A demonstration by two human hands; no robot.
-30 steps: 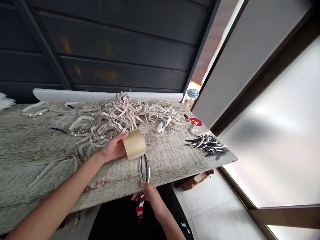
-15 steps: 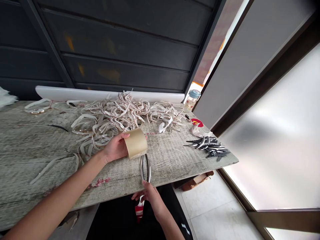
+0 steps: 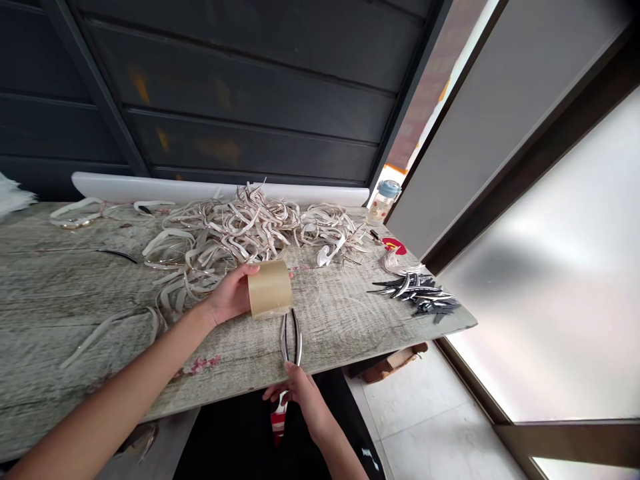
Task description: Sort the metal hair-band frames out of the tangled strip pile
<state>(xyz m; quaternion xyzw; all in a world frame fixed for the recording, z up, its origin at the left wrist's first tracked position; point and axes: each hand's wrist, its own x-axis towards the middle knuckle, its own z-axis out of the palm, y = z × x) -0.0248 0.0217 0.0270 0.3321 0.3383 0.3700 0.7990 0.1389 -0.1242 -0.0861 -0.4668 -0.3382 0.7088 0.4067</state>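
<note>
While clasping the tape roll (image 3: 270, 290) over the table (image 3: 345, 313) in the left hand (image 3: 231, 295), pinches the curved strips (image 3: 299, 337) with the right hand (image 3: 303, 393) at the table's near edge, just below the roll. Has a pale tangle (image 3: 247, 230) beyond, and a dark pile (image 3: 419, 291) well apart to the right.

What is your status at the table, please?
Left hand gripping tan roll. Right hand pinching black-and-silver strips near edge of table. Pale tangled strips close beyond left hand, possible snag.
</note>
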